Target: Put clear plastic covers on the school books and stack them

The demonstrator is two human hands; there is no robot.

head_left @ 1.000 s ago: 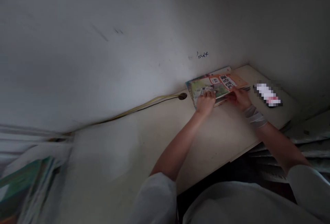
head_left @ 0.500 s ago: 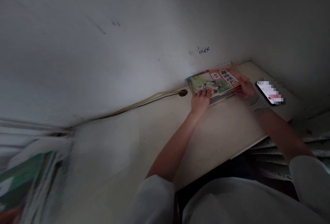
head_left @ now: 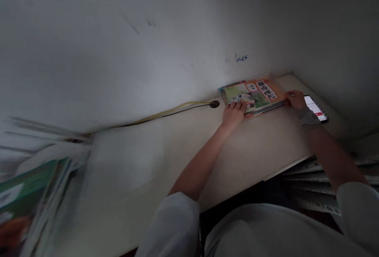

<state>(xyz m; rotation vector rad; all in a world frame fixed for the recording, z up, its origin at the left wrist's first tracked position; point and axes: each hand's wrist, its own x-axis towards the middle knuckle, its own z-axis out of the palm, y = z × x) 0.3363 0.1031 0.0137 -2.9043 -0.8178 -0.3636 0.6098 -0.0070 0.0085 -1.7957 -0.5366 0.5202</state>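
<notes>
A small stack of books [head_left: 262, 95] lies on the desk against the wall. Its top book has a colourful cover with an orange band and drawn figures on green. My left hand [head_left: 233, 114] grips the stack's near left part, fingers over the cover and the thumb hidden. At the right end, my right hand [head_left: 295, 101] is closed on the edge of the books, thumb and fingertips pinching there. How many books it pinches I cannot tell. Just beyond my right wrist lies a phone [head_left: 315, 109] with a lit screen, partly covered by the hand.
The pale desk [head_left: 183, 162] runs along a marked white wall [head_left: 118, 59]. Yellow and black cables [head_left: 166, 115] lead into a round hole [head_left: 214, 104] left of the books. A blurred stack of books with a green cover [head_left: 32, 182] stands at the lower left.
My right hand has shifted from under the stack's near right corner to its right edge, closer to the phone. The left hand stays on the cover. The view has turned slightly.
</notes>
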